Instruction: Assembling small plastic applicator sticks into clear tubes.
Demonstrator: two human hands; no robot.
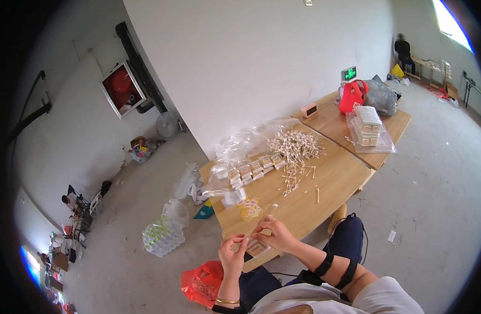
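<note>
Both of my hands are close together over the near edge of the wooden table (332,170). The fingers of my left hand (233,255) are pinched, thumb against fingertips. My right hand (275,233) is closed too, its fingertips beside the left ones; what either pinches is too small to tell. A small clear plastic box (258,248) with a printed label lies just below the fingers. Past my right hand a clear plastic piece (272,209) sticks up. Several yellow printed cards (249,208) lie ahead. Farther off is a heap of cotton swabs (297,147).
Filled swab packs (253,170) stand in a row by crumpled clear plastic film (240,142). On the adjoining table are stacked packs (368,124), a red bag (353,97) and a small clock (309,110). A red bag (203,282) hangs near my left arm; bagged bottles (163,236) sit on the floor.
</note>
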